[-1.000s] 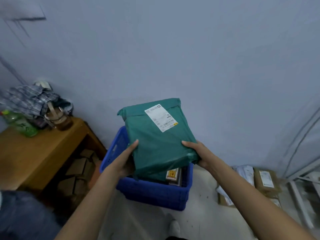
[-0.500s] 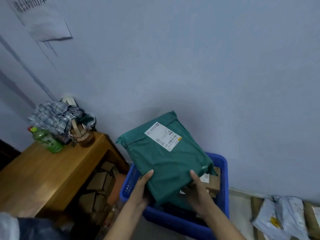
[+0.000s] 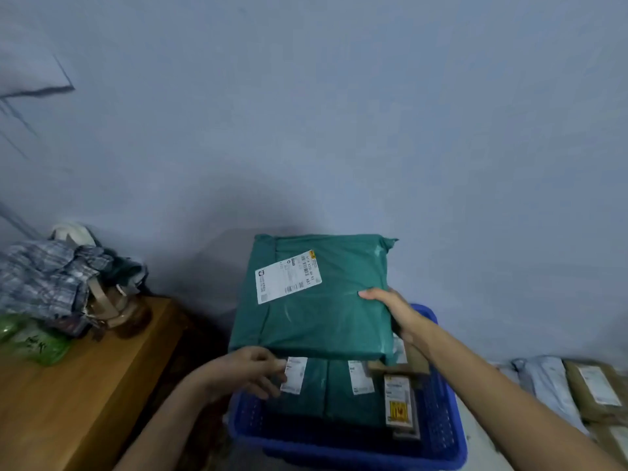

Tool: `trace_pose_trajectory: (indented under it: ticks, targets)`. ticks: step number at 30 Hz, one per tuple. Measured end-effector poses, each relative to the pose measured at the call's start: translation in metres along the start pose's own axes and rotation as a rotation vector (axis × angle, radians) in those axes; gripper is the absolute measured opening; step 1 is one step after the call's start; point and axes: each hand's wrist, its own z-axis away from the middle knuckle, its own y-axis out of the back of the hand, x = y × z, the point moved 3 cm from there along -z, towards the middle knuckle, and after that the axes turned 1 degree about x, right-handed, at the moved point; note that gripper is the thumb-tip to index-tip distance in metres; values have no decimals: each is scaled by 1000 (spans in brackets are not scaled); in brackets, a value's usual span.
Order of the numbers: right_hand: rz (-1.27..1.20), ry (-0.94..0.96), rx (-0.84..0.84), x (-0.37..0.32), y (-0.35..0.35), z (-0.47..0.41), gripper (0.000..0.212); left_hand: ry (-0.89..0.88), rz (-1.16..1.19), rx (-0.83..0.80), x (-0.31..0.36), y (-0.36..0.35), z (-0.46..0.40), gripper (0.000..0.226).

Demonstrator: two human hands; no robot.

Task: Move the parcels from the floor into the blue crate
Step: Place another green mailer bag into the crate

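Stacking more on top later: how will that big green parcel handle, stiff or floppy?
The big green parcel probably flexes somewhat: it is a plastic mailer. Its glossy film looks slippery. The right hand steadies it alone, so it seems light.

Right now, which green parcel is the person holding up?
The big green parcel at the back of the blue crate, gripped by the right hand. The other green parcels lie flat inside.

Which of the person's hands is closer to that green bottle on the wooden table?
Left. The left hand sits at the crate's near left corner, on the green bottle's side; the right hand grips the big green parcel's far-right edge.
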Motion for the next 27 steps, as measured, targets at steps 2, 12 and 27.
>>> trace_pose_trajectory:
  ticks: [2,12,27]
  targets:
    - [138,-27,-35,-21,1,-13,75,-135,-161,83,25,47,10,60]
    - [500,-334,-229,-77,-39,-55,63,-213,-398,198,78,169,-70,127]
    - [545,22,289,-36,-27,-64,71,67,698,-11,-77,83,-91,45]
